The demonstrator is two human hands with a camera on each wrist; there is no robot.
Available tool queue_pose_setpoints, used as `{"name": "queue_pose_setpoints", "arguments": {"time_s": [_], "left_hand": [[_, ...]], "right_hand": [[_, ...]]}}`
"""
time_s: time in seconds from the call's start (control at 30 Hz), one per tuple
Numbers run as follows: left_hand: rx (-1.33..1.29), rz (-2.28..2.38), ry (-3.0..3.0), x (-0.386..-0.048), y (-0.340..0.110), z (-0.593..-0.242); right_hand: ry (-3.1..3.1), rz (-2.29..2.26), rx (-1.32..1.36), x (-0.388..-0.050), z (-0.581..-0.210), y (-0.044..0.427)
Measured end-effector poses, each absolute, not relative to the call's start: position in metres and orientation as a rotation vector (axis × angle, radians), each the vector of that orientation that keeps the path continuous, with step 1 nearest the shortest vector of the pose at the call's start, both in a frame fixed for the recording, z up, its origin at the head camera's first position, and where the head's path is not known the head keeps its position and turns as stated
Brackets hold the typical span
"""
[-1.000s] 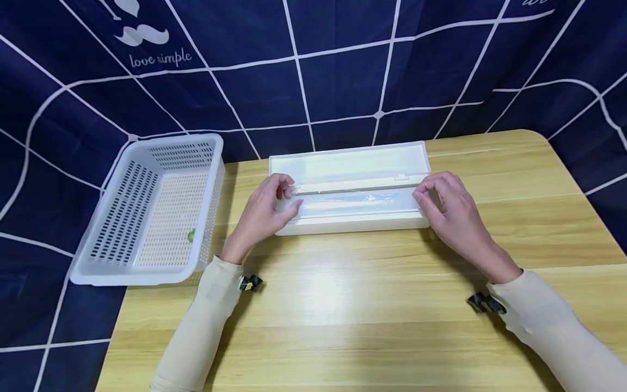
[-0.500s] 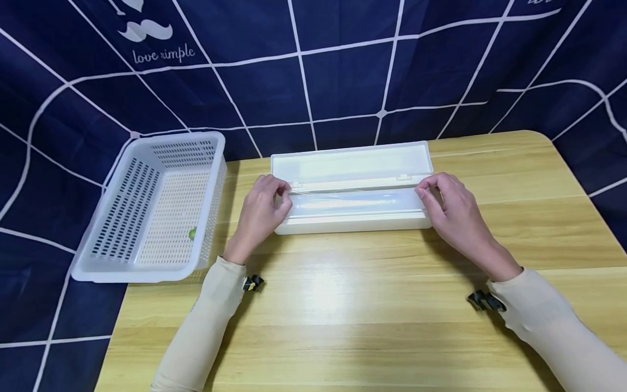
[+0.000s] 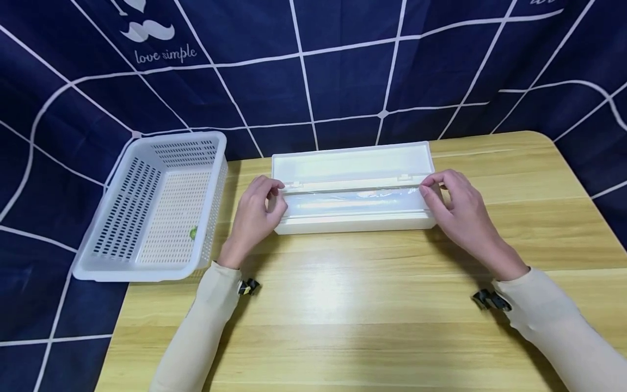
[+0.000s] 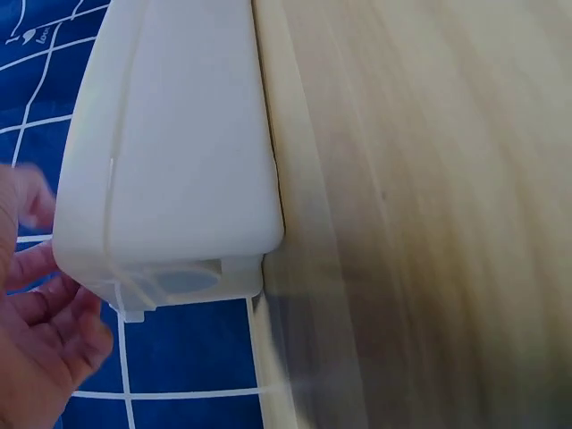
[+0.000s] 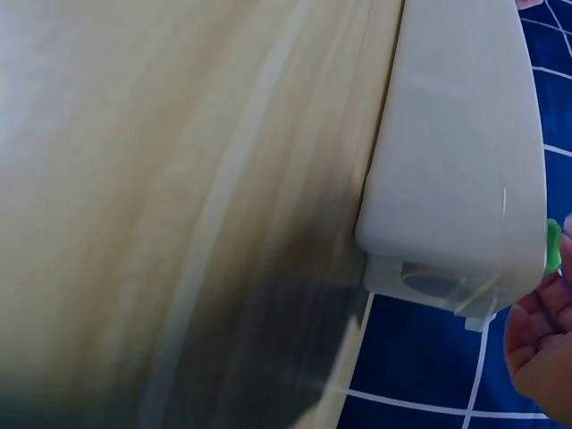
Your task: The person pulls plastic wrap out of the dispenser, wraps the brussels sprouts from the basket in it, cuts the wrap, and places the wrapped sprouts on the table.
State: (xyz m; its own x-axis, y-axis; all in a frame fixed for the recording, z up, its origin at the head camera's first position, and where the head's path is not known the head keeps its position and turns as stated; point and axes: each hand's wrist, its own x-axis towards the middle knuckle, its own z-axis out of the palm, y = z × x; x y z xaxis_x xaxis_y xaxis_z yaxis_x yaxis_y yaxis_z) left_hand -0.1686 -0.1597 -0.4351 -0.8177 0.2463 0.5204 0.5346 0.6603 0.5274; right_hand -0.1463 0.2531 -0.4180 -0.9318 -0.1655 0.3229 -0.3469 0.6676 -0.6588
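A long white box (image 3: 357, 223) lies on the table with its lid (image 3: 352, 163) raised behind it; a shiny roll of clear film (image 3: 343, 202) is inside. My left hand (image 3: 256, 216) is at the box's left end, thumb and forefinger pinching what looks like the film's edge. At the right end, my right hand (image 3: 462, 218) pinches the film between thumb and forefinger. The left wrist view has the box's end (image 4: 179, 179) beside my curled fingers (image 4: 63, 322). Beside the box in the right wrist view, a small green thing (image 5: 553, 246) touches my right fingers.
A white perforated basket (image 3: 208, 207) stands at the left of the wooden table (image 3: 343, 316), with a small green piece (image 3: 193, 233) in it. Dark blue cloth (image 3: 343, 81) with white lines hangs behind the table and down both sides.
My left thumb and forefinger have come together at the film, and that hand has shifted slightly left. My right hand has stayed nearly in place.
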Motion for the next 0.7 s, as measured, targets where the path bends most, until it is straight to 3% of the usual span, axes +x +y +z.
{"name": "queue_pose_setpoints", "arguments": {"time_s": [0.7], "left_hand": [[-0.465, -1.244, -2.432, -0.1711, -0.1621, -0.4409]], "right_hand": [[-2.745, 1.244, 0.184, -0.1437, -0.4212, 0.2632]]}}
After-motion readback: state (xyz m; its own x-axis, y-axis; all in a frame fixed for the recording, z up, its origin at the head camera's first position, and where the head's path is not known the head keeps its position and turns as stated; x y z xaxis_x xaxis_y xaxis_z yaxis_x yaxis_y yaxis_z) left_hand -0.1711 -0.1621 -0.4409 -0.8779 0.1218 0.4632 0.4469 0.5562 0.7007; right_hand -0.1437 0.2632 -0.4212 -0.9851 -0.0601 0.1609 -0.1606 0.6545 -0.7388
